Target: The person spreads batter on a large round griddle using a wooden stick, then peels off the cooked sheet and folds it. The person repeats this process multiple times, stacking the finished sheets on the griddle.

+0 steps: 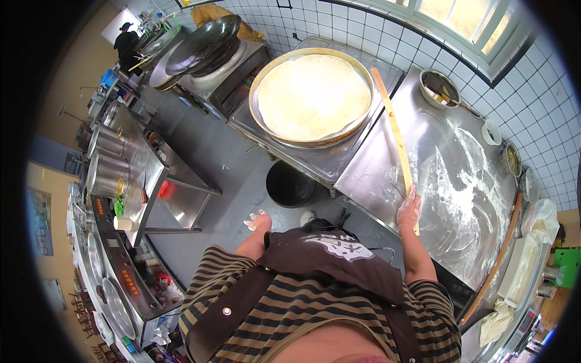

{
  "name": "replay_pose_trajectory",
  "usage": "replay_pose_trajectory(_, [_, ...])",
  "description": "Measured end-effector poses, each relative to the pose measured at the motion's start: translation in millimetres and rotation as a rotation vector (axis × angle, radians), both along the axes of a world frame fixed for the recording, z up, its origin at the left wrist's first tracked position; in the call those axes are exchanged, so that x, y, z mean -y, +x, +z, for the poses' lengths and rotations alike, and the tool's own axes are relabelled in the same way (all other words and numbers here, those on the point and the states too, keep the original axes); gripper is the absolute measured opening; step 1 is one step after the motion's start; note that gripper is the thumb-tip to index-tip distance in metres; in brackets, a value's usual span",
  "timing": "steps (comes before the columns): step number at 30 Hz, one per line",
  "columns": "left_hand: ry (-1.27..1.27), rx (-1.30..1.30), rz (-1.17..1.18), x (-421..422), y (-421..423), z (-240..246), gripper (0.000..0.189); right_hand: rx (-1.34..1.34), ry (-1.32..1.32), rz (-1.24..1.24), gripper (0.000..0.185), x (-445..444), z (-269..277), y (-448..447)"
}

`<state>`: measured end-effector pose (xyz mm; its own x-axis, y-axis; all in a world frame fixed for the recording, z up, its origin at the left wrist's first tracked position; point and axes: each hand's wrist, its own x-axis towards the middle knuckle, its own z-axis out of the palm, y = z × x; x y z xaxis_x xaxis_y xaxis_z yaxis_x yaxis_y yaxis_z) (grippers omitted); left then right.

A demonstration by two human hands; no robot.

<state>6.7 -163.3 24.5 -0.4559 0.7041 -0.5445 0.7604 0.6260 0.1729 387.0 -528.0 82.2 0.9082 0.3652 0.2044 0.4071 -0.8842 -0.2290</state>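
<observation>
My right hand (410,208), dusted with flour, grips the near end of a long flat wooden stick (396,129) lying over the left part of a steel worktop (370,174). The stick's far end reaches the edge of the stove beside a large round pan. My left hand (259,221) hangs low over the floor with its floury fingers apart, holding nothing. A broad, thin, pale sheet of dough (313,97) lies inside the round pan (255,111). Its middle is washed out by glare.
White flour (463,195) is smeared over the worktop. At its back stand a metal bowl with dark liquid (439,88) and a small white bowl (491,131). A long wooden rolling pin (492,263) lies right. A black bucket (290,183) stands on the floor; a wok (204,45) sits farther left.
</observation>
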Motion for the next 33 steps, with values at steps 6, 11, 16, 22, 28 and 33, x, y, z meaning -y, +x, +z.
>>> replay_pose_trajectory(6, [0.005,0.028,-0.013,1.6,-1.2,-0.4,0.069,0.010,-0.005,0.011,0.057,1.6,-2.0,1.5])
replay_pose_trajectory(11, [0.015,0.023,-0.025,1.8,0.0,-0.7,0.069,-0.004,-0.003,0.005,0.057,1.8,-2.9,1.5])
replay_pose_trajectory(16, [0.006,0.011,-0.044,-0.2,-0.3,-2.3,0.070,0.002,0.003,0.006,0.057,1.6,-2.9,1.3])
replay_pose_trajectory(22, [0.006,0.001,-0.057,-2.2,0.9,-1.9,0.070,-0.029,0.001,-0.005,0.063,0.6,-2.7,2.1])
replay_pose_trajectory(28, [0.006,0.018,-0.062,0.2,2.0,2.9,0.070,0.017,0.016,0.003,0.055,0.9,-4.3,2.5])
replay_pose_trajectory(33, [-0.004,0.016,-0.051,0.8,3.5,4.4,0.069,0.006,0.000,0.002,0.057,1.5,-4.1,2.7])
